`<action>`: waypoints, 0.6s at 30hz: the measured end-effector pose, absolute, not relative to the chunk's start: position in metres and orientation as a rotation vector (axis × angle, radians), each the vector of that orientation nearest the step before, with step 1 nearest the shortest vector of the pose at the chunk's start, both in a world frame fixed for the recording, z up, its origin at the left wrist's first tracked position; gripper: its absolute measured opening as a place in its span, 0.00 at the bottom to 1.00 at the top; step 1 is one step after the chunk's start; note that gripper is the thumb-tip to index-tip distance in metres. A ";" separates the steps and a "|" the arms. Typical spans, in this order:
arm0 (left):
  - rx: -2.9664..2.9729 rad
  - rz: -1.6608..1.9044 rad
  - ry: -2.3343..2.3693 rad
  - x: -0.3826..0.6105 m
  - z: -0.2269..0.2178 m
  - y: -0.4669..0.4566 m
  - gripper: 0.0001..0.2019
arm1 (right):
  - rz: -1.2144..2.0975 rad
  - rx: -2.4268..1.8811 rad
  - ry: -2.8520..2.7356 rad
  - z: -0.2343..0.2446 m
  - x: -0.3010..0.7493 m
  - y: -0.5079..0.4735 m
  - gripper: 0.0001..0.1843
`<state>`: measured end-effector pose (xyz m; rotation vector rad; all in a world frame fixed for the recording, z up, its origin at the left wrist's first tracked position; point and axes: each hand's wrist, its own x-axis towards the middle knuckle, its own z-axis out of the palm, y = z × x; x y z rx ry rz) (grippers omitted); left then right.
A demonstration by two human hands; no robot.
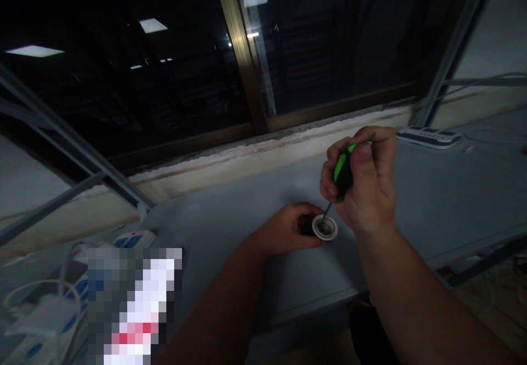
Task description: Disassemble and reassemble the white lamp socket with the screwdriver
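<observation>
My right hand (366,178) is wrapped round the green and black handle of a screwdriver (345,173). Its thin metal shaft slants down, and the tip reaches into a small round part (325,227) with a pale ringed rim and a dark body. Whether the tip sits on a screw is too dark to make out. Around the dark body curl the fingers of my left hand (286,228), holding the part tilted with its ringed face up, above the grey tabletop (230,200).
A power strip (430,136) lies at the back right of the table. More power strips (134,239) with plugs and white cables (61,293) are at the left, beside a pixelated patch. Behind the table, metal posts (123,186) stand before a dark window (164,79).
</observation>
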<state>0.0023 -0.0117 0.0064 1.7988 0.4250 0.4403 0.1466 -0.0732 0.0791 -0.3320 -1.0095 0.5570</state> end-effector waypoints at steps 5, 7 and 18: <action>1.798 0.436 0.426 0.002 0.009 -0.013 0.23 | 0.545 -0.330 -1.003 0.080 0.148 -0.073 0.10; 1.811 0.438 0.429 0.002 0.009 -0.013 0.22 | 0.536 -0.332 -1.005 0.080 0.148 -0.074 0.11; 1.855 0.436 0.426 0.002 0.010 -0.012 0.22 | 0.430 -0.481 -1.167 0.083 0.152 -0.077 0.08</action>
